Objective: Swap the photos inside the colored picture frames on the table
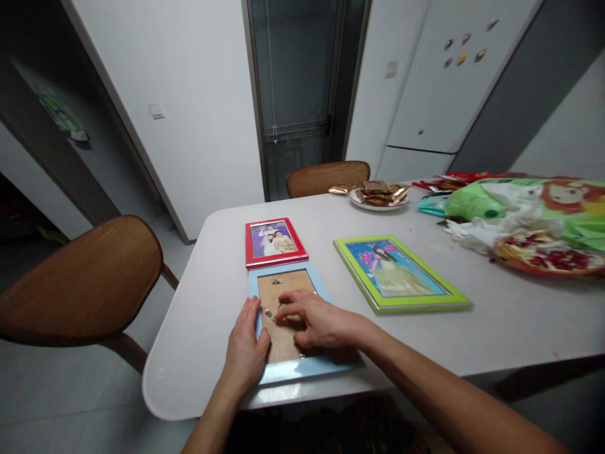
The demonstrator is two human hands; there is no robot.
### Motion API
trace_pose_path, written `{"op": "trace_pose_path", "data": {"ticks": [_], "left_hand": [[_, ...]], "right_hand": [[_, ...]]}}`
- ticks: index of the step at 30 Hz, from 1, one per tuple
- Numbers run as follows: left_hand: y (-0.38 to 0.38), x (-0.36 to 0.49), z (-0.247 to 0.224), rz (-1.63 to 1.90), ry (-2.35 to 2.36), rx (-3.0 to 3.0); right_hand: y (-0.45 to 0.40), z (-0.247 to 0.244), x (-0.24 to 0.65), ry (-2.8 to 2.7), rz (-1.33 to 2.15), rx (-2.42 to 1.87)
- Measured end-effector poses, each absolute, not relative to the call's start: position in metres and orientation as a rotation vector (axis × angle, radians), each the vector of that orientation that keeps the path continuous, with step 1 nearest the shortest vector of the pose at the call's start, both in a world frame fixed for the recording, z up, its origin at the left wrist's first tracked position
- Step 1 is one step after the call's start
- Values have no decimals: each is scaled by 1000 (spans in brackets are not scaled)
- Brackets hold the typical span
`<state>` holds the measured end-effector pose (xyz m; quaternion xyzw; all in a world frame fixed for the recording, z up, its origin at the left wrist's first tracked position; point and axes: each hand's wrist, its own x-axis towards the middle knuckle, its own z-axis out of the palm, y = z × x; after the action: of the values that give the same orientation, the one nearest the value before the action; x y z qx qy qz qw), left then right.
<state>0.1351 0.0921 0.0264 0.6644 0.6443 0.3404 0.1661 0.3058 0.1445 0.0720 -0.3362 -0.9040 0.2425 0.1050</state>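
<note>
A light blue picture frame [283,372] lies face down at the near edge of the table, its brown backing board [282,348] showing. My left hand [246,345] lies along the frame's left side, fingers extended and holding nothing. Over the board, my right hand [319,318] has bent fingers, with the thumb apart from the index finger. Its index fingertip touches or nearly touches a small metal clip [270,314] at the board's left edge. A metal hanger [277,282] sits near the top of the board, and another small metal piece [302,356] is at the bottom.
A red picture frame [248,247] lies just beyond the blue one, and a green picture frame [420,309] to the right. Farther back are a plate [362,203] of wrapped snacks, a green plastic bag [477,200] and an opened pomegranate [551,252]. Wooden chairs [80,284] surround the white table [189,340].
</note>
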Motion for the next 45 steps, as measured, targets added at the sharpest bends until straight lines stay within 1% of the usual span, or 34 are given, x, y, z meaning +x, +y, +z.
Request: {"op": "trace_pose_path", "data": {"ticks": [2, 5, 11, 13, 18, 25, 29, 34, 37, 40, 42, 45], "left_hand": [[92, 135, 26, 993, 1827, 1879], [93, 135, 25, 1012, 1831, 1879], [94, 135, 25, 1004, 1839, 1891], [94, 135, 26, 1006, 1833, 1886], [93, 135, 26, 1060, 1814, 1832], [93, 135, 28, 1128, 1787, 1708], [92, 140, 39, 1236, 1571, 1529], [83, 123, 57, 1317, 1325, 967], [75, 92, 59, 1328, 1341, 787], [71, 60, 53, 1295, 1412, 745], [72, 45, 49, 1261, 1475, 787], [77, 29, 47, 1148, 1706, 995]], "right_hand": [[136, 75, 316, -2704, 791, -937], [130, 75, 322, -2689, 804, -935], [126, 67, 321, -2602, 646, -937], [123, 64, 320, -2537, 592, -996], [122, 57, 313, -2394, 415, -1346], [127, 59, 308, -2310, 413, -1354], [119, 77, 304, -2253, 374, -1301], [118, 90, 307, -2159, 471, -1148], [130, 80, 321, -2127, 390, -1367], [143, 62, 334, -2154, 276, -1644], [149, 53, 337, -2168, 216, -1744], [154, 46, 338, -2188, 189, -1794]]}}
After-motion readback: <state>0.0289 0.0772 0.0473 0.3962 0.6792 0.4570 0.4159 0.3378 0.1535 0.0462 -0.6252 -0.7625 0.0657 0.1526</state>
